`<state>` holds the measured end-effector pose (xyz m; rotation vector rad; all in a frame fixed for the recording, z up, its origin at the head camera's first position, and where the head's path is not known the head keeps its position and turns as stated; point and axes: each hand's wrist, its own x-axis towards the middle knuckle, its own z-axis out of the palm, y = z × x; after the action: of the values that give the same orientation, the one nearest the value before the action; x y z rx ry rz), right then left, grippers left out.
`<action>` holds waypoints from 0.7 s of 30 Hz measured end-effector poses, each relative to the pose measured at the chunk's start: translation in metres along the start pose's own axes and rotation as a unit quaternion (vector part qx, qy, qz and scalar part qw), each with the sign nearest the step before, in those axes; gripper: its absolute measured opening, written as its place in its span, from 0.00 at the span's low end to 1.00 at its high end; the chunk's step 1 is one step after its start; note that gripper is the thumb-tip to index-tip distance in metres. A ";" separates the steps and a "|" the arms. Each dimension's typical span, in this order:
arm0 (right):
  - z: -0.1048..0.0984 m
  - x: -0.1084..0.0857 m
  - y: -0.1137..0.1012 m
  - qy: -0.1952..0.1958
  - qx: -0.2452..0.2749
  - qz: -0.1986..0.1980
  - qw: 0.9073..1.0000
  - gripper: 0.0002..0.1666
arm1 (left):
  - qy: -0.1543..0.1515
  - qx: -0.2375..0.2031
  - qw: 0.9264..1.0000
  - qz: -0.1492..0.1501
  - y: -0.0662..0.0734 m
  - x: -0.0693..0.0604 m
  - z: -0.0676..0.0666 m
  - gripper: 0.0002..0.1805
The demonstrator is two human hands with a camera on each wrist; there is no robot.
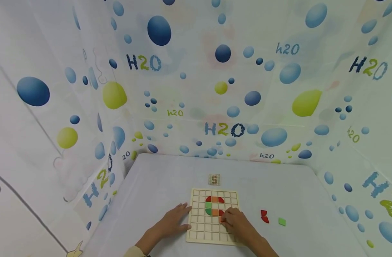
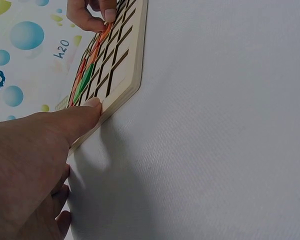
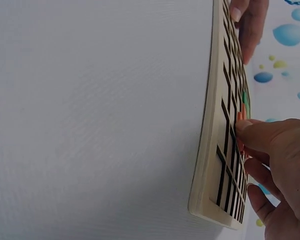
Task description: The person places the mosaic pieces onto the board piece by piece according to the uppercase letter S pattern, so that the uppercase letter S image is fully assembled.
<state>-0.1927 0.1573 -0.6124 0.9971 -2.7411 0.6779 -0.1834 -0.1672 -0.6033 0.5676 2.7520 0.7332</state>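
A wooden grid board [image 1: 199,235] lies on the table, with red, orange and green pieces forming a curved shape in its cells. My left hand [image 1: 171,221] is at the board's left side, fingers spread; its thumb touches the rim in the left wrist view. Over the board's right half, my right hand [image 1: 239,223] pinches an orange piece [image 1: 221,220] between thumb and fingers, low against a cell just below a red piece [image 1: 221,212]. The right fingertips partly cover both pieces. Behind the board lies a small patterned card [image 1: 214,180] showing an S-like shape.
To the right of the board lie two red pieces [image 1: 264,216] close together and a green square [image 1: 282,221]. A white cloth covers the table [image 1: 163,171]. Curtains [image 1: 189,92] printed with drops and "H2O" stand behind it and at both sides.
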 end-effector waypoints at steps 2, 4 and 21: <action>0.000 -0.001 0.001 0.005 0.007 0.001 1.000 0.07 | 0.002 -0.004 1.000 0.001 0.001 0.000 -0.001 0.43; 0.001 -0.001 0.001 0.015 0.019 -0.004 1.000 0.08 | 0.004 -0.004 1.000 0.004 0.000 0.000 0.000 0.43; -0.003 -0.006 0.007 -0.028 0.038 0.121 0.992 0.04 | 0.000 0.003 1.000 0.010 -0.010 0.005 0.005 0.42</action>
<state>-0.1928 0.1664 -0.6140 0.7143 -2.9354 0.8082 -0.1890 -0.1708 -0.6134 0.5982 2.7530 0.7309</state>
